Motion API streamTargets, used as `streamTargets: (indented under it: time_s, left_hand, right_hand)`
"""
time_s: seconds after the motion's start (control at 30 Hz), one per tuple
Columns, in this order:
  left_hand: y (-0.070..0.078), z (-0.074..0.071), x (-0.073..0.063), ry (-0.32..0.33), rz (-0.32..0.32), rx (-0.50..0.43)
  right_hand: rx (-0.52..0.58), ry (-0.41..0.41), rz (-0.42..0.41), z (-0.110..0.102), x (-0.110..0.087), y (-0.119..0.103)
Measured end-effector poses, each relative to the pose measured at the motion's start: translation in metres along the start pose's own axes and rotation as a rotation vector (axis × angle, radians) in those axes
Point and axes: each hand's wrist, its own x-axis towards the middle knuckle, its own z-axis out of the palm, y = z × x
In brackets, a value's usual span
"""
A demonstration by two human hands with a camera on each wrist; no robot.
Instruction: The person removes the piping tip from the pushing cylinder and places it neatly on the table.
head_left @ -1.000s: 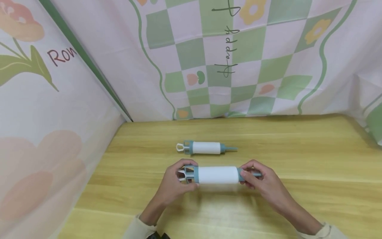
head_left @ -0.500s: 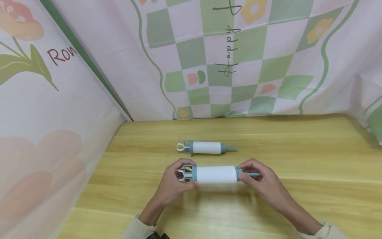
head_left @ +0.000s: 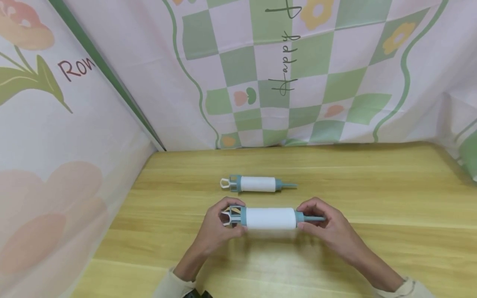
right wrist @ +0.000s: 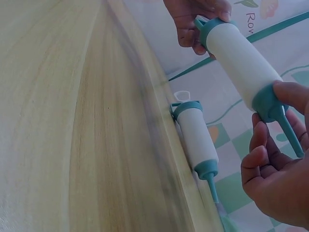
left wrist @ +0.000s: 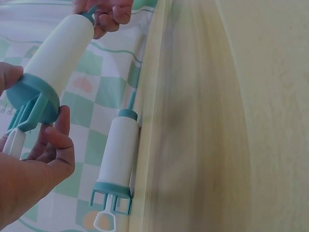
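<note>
Green-and-white checked cloth (head_left: 273,74) hangs upright behind everything, beside a flower-printed cloth (head_left: 67,132) at the left; together they seem meant to screen off the work area. The wood-grained worktop (head_left: 391,198) spreads out below.

The near tube (head_left: 270,218), white-bodied and syringe-like with blue-green ends, is held level between the two hands, nozzle to the right. Shadows beneath suggest it is lifted off the worktop. The far tube (head_left: 258,184), of the same design, lies on its side on the worktop beyond, pointing the same way; the matching direction looks deliberate, perhaps to ease comparison.

The right hand (head_left: 333,227) grips the near tube's nozzle end, thumb and fingers clamped on opposite sides of the nozzle collar (right wrist: 265,100). The left hand (head_left: 215,227) grips the other end, its fingers and thumb clamped on the open-framed collar (left wrist: 34,94). Holding both ends probably shares the weight and prevents tipping, and it leaves the white middle uncovered.

The slim nozzle (head_left: 314,218) runs inside the curve of the right hand, likely because gripping the sturdier collar spares it any load. Smallest is the white handle (left wrist: 14,142), partly hidden at the left palm.
</note>
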Motion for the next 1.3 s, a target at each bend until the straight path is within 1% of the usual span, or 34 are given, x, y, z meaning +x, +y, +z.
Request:
streamTargets:
  time_s: [0.1,0.33,0.43,0.53,0.63,0.73,0.87,1.0,1.13,1.3]
  left_hand:
    - [0.0,0.0,0.0,0.002,0.003,-0.001]
    - [0.0,0.001,-0.001,0.014,0.018,0.011]
    - [0.0,0.0,-0.002,0.018,0.026,-0.002]
    - [-0.001,0.0,-0.003,0.019,0.034,-0.018]
    - [-0.001,-0.001,-0.004,0.021,0.036,-0.02]
    - [0.0,-0.001,-0.004,0.026,0.035,-0.012]
    - [0.0,-0.001,-0.005,0.038,0.036,0.004]
    - [0.0,-0.001,-0.005,0.042,0.041,0.019]
    - [-0.001,-0.001,-0.005,0.04,0.04,0.016]
    - [-0.001,-0.001,-0.005,0.044,0.034,0.019]
  right_hand:
    - [-0.005,0.0,-0.009,0.0,0.0,0.0]
    - [-0.022,0.01,0.017,-0.002,0.0,-0.001]
    - [-0.033,0.014,0.019,-0.002,0.0,-0.001]
    - [-0.034,-0.001,0.031,-0.002,0.0,-0.002]
    - [-0.021,-0.009,0.091,-0.003,0.0,-0.004]
    - [-0.03,0.021,0.175,-0.004,0.002,-0.007]
    - [0.012,0.041,0.254,-0.003,0.007,-0.011]
    - [0.084,0.036,0.298,0.0,0.009,-0.013]
    - [0.109,0.043,0.323,0.002,0.009,-0.014]
    - [0.118,0.059,0.332,0.005,0.009,-0.015]
